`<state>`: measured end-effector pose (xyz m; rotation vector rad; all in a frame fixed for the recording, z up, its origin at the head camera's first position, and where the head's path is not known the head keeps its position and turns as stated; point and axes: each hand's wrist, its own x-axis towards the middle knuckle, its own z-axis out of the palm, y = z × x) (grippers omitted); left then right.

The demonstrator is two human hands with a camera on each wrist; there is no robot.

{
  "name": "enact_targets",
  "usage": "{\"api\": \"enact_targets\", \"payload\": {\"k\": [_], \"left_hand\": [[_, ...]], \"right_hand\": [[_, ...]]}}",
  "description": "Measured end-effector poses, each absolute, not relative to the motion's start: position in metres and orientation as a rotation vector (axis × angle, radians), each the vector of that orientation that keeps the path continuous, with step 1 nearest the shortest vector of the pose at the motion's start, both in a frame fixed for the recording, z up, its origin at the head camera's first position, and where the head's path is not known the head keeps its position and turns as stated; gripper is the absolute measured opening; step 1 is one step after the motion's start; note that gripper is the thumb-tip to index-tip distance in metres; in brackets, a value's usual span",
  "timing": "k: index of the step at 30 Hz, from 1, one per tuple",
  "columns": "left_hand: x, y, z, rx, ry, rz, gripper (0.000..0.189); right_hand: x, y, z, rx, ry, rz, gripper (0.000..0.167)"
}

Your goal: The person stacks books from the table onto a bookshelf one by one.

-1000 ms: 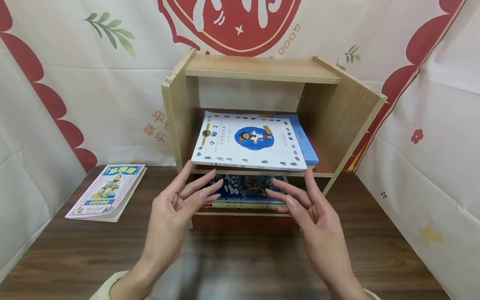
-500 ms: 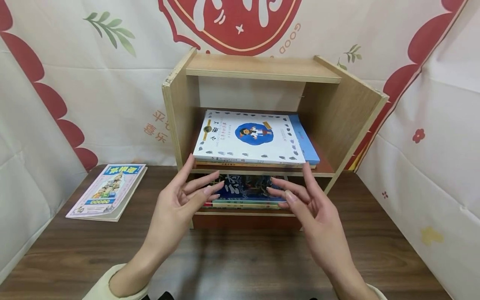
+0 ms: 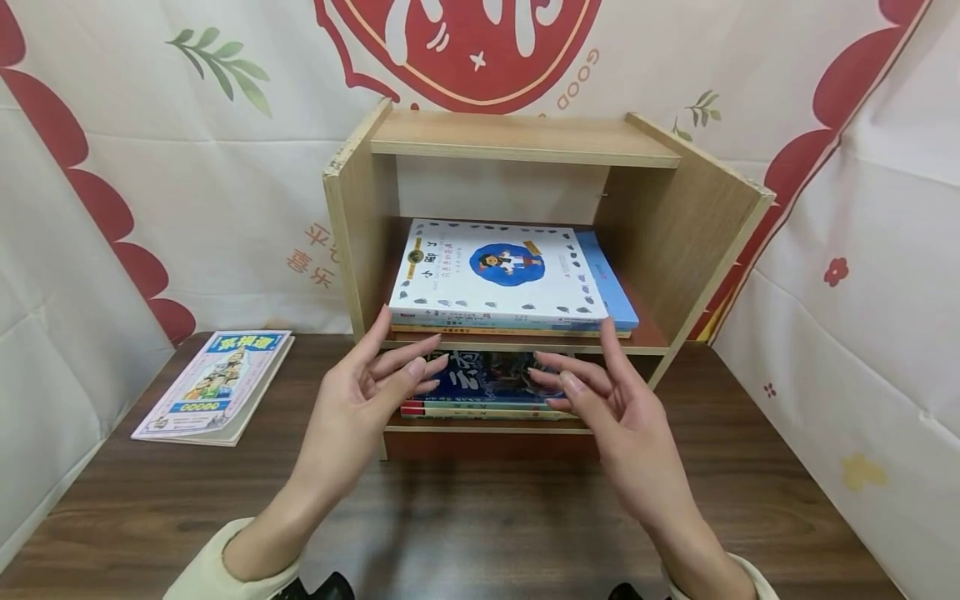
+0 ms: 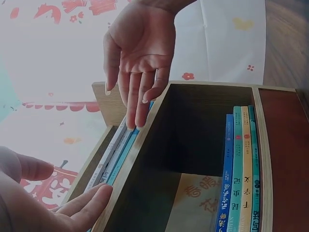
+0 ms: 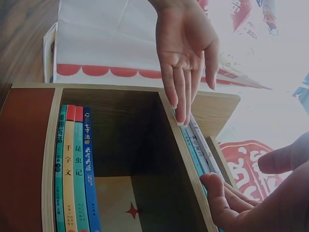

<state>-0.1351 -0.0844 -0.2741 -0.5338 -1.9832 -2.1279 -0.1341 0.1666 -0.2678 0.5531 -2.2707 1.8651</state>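
Observation:
A white picture book [image 3: 442, 292] with a blue oval on its cover lies flat atop a small stack on the upper shelf of a wooden bookcase [image 3: 525, 150]. Beneath it a blue book [image 3: 611, 287] shows at the right. My left hand [image 3: 348, 408] has its fingertips at the stack's front left corner. My right hand [image 3: 633, 429] touches near the front right corner with its index fingertip. The fingers of both hands are extended, not curled round any book. Both wrist views show the fingertips along the book spines [image 4: 116, 152].
The lower shelf holds several stacked books [image 5: 77, 169], a dark blue one [image 3: 495, 375] on top. To the left, a booklet with a colourful cover [image 3: 217, 383] lies on the dark wooden table [image 3: 480, 533]. Printed white cloth [image 3: 225, 175] hangs behind and at both sides.
The white book has slid back and settled onto the stack, its front edge now in line with the books below. My hands follow it slightly, with the fingers still extended.

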Motion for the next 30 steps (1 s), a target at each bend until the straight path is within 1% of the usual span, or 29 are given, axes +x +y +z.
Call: {"api": "enact_targets", "payload": {"k": [21, 30], "left_hand": [[-0.1396, -0.0822, -0.2722, -0.503, -1.996, -2.102, 0.069], [-0.1409, -0.0811, -0.272, -0.501, -2.076, -1.992, 0.071]], "right_hand": [[-0.1382, 0.1581, -0.2708, 0.595, -2.257, 1.903, 0.074], [-0.1389, 0.1576, -0.2705, 0.616, -2.258, 1.896, 0.078]]}}
